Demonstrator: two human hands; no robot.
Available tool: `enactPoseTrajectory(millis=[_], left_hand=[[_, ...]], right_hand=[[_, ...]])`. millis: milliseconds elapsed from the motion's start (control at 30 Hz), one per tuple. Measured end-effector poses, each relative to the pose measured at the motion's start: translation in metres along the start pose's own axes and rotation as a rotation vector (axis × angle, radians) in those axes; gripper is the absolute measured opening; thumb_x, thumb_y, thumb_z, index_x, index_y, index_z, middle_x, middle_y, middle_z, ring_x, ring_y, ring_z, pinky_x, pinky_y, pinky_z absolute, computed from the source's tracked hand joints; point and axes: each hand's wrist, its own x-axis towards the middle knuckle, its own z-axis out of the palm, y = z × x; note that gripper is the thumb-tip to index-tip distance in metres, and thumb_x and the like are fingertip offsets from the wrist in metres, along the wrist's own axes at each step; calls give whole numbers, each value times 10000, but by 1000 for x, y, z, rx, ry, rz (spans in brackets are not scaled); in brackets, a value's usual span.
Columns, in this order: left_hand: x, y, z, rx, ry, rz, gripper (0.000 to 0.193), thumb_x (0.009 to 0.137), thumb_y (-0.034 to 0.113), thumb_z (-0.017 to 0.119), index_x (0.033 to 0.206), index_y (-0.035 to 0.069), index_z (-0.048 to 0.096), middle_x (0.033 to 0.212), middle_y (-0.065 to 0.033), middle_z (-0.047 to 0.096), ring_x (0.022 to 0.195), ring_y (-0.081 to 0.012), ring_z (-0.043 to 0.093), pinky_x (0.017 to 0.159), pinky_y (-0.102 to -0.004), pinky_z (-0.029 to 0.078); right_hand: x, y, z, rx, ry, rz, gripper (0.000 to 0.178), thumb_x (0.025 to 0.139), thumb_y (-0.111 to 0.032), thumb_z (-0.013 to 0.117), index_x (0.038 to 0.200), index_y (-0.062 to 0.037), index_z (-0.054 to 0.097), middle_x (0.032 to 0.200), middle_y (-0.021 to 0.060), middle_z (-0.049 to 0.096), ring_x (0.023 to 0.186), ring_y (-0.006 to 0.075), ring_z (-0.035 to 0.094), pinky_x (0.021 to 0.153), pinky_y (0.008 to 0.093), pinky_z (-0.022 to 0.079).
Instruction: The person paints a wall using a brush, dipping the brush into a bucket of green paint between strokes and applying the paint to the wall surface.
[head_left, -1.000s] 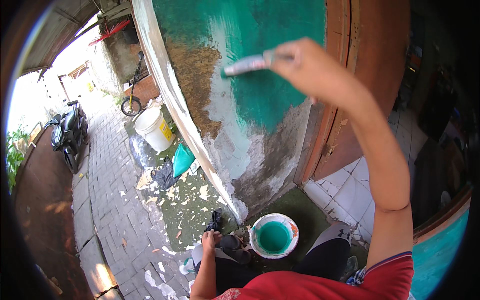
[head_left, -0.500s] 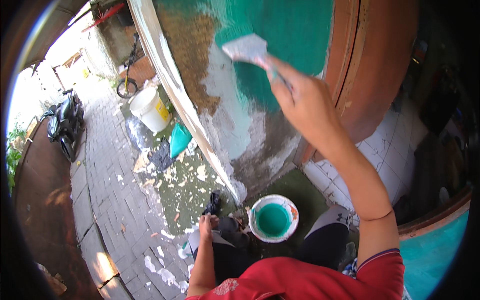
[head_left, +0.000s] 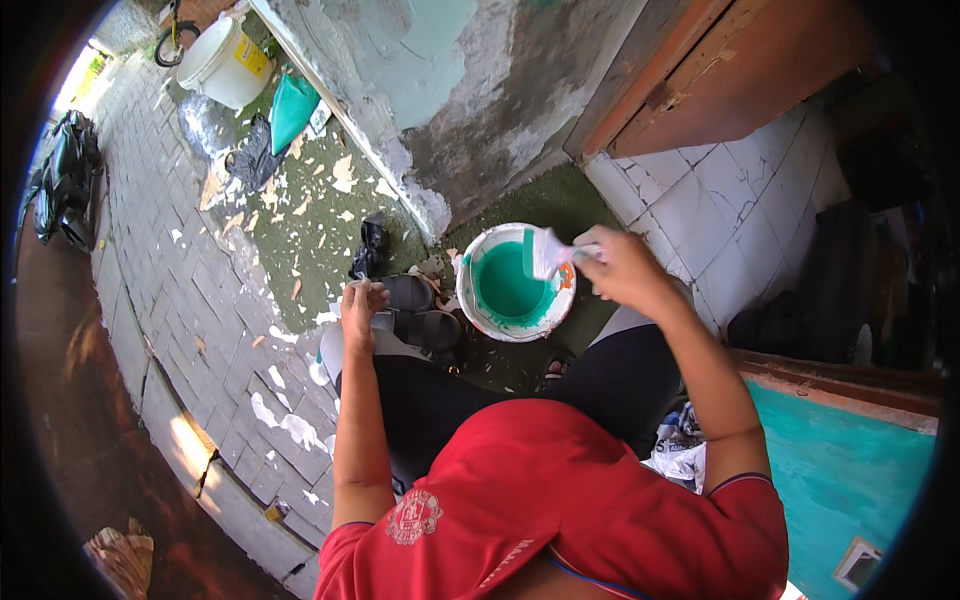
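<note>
My right hand [head_left: 622, 268] is closed round the handle of a wide, flat paintbrush [head_left: 548, 254], slightly blurred. Green paint coats the brush's tip, which is over the right side of a white paint bucket [head_left: 470, 310]. Inside is green paint [head_left: 512, 285], with drips along the rim. By my left knee, my left hand [head_left: 362, 308] has its fingers curled in, with nothing visible in them. A crumpled black plastic bag [head_left: 370, 245] lies just beyond it. Ahead stands a wall [head_left: 450, 130] with patchy grey and pale surfaces.
Dark sandals [head_left: 410, 293] lie left of the bucket. Paint flakes litter the mossy ground and pavers [head_left: 200, 270]. A white pail [head_left: 225, 65] and a green bag [head_left: 292, 112] stand farther left. At right are a brown door frame [head_left: 650, 90] and cracked white tiles [head_left: 690, 215].
My right hand has brought the paintbrush down from the green-painted wall to the bucket. The view has tilted downward. My left hand stays by my knee.
</note>
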Motion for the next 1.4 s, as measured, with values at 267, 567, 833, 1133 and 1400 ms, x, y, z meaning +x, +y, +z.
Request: enactPoseTrajectory(millis=[267, 567, 833, 1133, 1400], left_hand=[[2, 2, 9, 70, -46, -9, 244, 938, 303, 582, 988, 65, 553, 923, -88, 652, 818, -200, 655, 722, -320, 513], [-3, 4, 14, 98, -88, -18, 232, 933, 308, 597, 931, 87, 525, 914, -71, 653, 819, -187, 647, 744, -328, 504], [-6, 5, 17, 103, -104, -7, 249, 934, 318, 595, 935, 77, 531, 920, -77, 656, 830, -188, 647, 757, -328, 502], [-3, 2, 14, 117, -106, -7, 258, 939, 323, 585, 942, 70, 536, 925, -84, 657, 834, -191, 649, 758, -331, 503], [6, -2, 14, 122, -93, -37, 259, 935, 320, 593, 949, 72, 523, 923, -87, 654, 829, -194, 648, 743, -334, 509]], right_hand=[[87, 110, 146, -70, 126, -113, 232, 749, -203, 695, 886, -17, 670, 777, 168, 675, 726, 323, 671, 664, 414, 525], [99, 110, 173, -240, 133, -13, 283, 844, -284, 627, 856, -5, 671, 779, 183, 675, 759, 355, 658, 697, 433, 505], [102, 116, 180, -231, 199, -38, 300, 859, -295, 626, 833, 2, 663, 757, 194, 665, 745, 372, 652, 684, 439, 503], [86, 135, 153, 100, 333, -18, 266, 792, -243, 688, 899, 1, 673, 776, 183, 673, 717, 333, 664, 672, 382, 517], [70, 167, 140, 757, 380, 286, 251, 884, -258, 635, 787, -27, 625, 640, 64, 633, 503, 130, 572, 458, 275, 440]])
